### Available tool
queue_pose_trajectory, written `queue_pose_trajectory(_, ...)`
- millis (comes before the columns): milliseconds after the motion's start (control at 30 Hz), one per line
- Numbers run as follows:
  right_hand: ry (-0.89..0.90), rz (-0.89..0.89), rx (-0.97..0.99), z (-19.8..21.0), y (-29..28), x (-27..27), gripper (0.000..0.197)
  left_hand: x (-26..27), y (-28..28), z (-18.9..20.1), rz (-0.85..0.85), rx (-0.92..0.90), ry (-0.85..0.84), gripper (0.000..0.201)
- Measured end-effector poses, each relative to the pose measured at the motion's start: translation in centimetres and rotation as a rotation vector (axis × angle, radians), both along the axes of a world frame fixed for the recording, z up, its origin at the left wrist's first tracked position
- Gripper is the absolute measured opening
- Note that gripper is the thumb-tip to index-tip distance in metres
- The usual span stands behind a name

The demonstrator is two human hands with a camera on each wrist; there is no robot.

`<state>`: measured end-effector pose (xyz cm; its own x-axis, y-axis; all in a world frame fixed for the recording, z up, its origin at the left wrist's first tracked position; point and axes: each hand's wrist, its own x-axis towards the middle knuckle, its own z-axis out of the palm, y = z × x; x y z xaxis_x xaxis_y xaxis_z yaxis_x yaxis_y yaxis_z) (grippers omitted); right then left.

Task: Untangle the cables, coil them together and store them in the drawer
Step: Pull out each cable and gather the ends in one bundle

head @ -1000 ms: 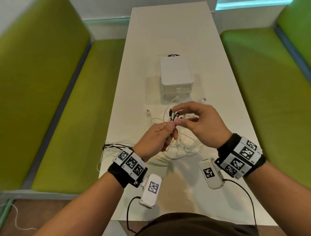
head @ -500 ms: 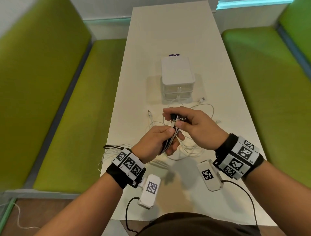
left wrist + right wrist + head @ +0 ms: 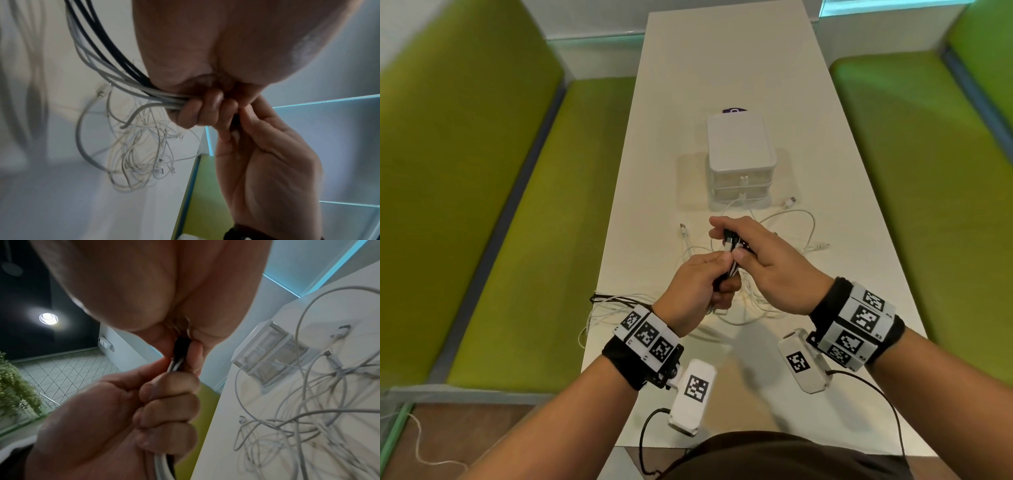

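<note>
Left hand [image 3: 697, 289] clenched round bundle of cables [image 3: 115, 76]; right hand [image 3: 763, 260] pinches plug ends [image 3: 730, 240] at 12 o'clock of left fist. Loose white cables [image 3: 791, 226] on counter [image 3: 722, 61], drawer unit [image 3: 741, 150] beyond at 12 o'clock. Judgement: light, limp, slippery; hold near plugs.

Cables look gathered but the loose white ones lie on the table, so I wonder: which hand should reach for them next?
Right hand, probably: it only pinches the plug ends, nearer the loose white cables; left hand fists the bundle.
</note>
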<state>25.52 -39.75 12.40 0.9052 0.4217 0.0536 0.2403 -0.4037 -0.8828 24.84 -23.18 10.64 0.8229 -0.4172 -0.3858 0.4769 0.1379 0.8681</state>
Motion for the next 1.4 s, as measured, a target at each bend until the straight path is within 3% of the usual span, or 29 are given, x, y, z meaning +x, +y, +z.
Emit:
queue_pose_trajectory(233,0.026,-0.021,0.012,-0.2,-0.8,0.6,0.047,0.3,0.4,0.5,-0.018,-0.042,0.083,0.030)
queue_pose_trajectory(333,0.168,-0.108,0.237,-0.9,-0.6,0.6,0.054,0.8,0.3,1.1,0.033,-0.110,0.082,0.013)
queue_pose_trajectory(433,0.381,-0.233,0.355,-1.8,-0.9,1.0,0.052,1.7,0.4,1.7,0.135,-0.220,0.079,0.011)
queue_pose_trajectory(533,0.397,0.015,0.042,-2.7,-0.2,-0.2,0.036,2.5,0.9,2.3,0.207,-0.335,0.022,0.014)
queue_pose_trajectory(600,0.280,0.065,-0.149,-3.5,0.7,-1.1,0.009,2.9,1.4,2.6,0.209,-0.324,-0.054,0.019)
queue_pose_trajectory(633,0.246,0.043,-0.170,-3.7,0.9,-1.3,0.011,3.1,1.7,2.8,0.209,-0.294,-0.090,0.021)
queue_pose_trajectory(700,0.217,-0.010,-0.159,-4.1,0.8,-1.1,0.028,3.4,2.5,3.1,0.198,-0.140,-0.146,0.023)
queue_pose_trajectory(767,0.145,-0.049,-0.190,-4.6,0.0,-0.3,0.029,3.4,3.5,2.8,0.118,0.192,-0.252,0.023)
queue_pose_trajectory(867,0.026,-0.064,-0.327,-5.3,-1.1,1.0,0.027,3.0,4.5,1.7,-0.147,0.758,-0.509,0.019)
queue_pose_trajectory(933,-0.002,-0.075,-0.344,-5.2,-1.2,1.4,0.027,2.4,4.6,0.8,-0.317,0.996,-0.628,0.021)
queue_pose_trajectory(1033,-0.043,-0.159,-0.292,-4.8,-1.1,1.2,0.037,1.8,4.9,0.3,-0.428,1.058,-0.643,0.024)
queue_pose_trajectory(1133,0.053,-0.254,-0.320,-5.0,-1.6,1.2,0.060,2.0,5.4,1.1,-0.093,0.726,-0.531,0.030)
queue_pose_trajectory(1200,0.166,-0.260,-0.293,-4.9,-1.6,1.3,0.061,2.7,5.7,1.9,0.069,0.529,-0.427,0.031)
queue_pose_trajectory(1233,0.210,-0.248,-0.264,-4.8,-1.5,1.3,0.053,3.1,5.7,2.1,0.060,0.566,-0.445,0.031)
queue_pose_trajectory(1300,0.243,-0.229,-0.152,-4.4,-1.3,1.2,0.028,3.8,5.6,1.3,-0.051,0.875,-0.540,0.029)
queue_pose_trajectory(1400,0.082,-0.172,-0.202,-3.6,-1.8,1.4,0.016,3.9,5.6,-0.6,-0.203,1.270,-0.496,0.034)
